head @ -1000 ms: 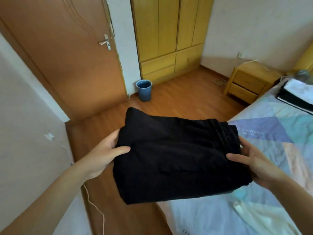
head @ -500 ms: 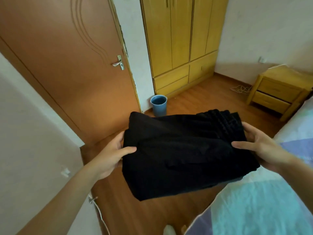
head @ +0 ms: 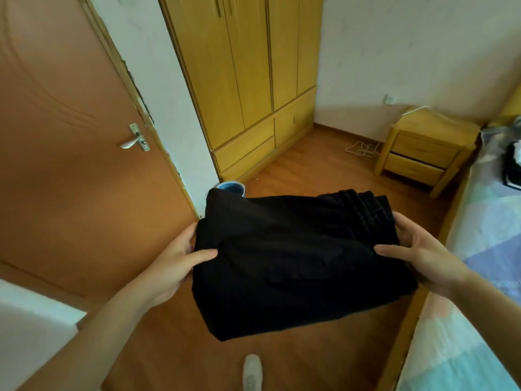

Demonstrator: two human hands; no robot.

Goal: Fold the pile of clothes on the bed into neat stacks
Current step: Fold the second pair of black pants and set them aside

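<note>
A folded black garment point(head: 296, 263) hangs in the air over the wooden floor, its ribbed waistband at the top right. My left hand point(head: 174, 263) grips its left edge, thumb on top and fingers underneath. My right hand point(head: 420, 258) grips the right edge the same way. The bed point(head: 479, 277) with its pastel patchwork sheet runs along the right side. At the bed's far end lies a dark folded stack point(head: 513, 167), mostly cut off by the frame edge.
A brown door point(head: 70, 165) stands shut on the left. A yellow wardrobe point(head: 248, 80) fills the back wall, with a blue bin point(head: 231, 189) in front of it. A wooden nightstand point(head: 423, 150) sits beside the bed. My white shoe point(head: 252, 373) shows below.
The view has turned left, away from the bed and toward the door and wardrobe. The folded garment has travelled with both hands and is now over the floor instead of the bed's edge.
</note>
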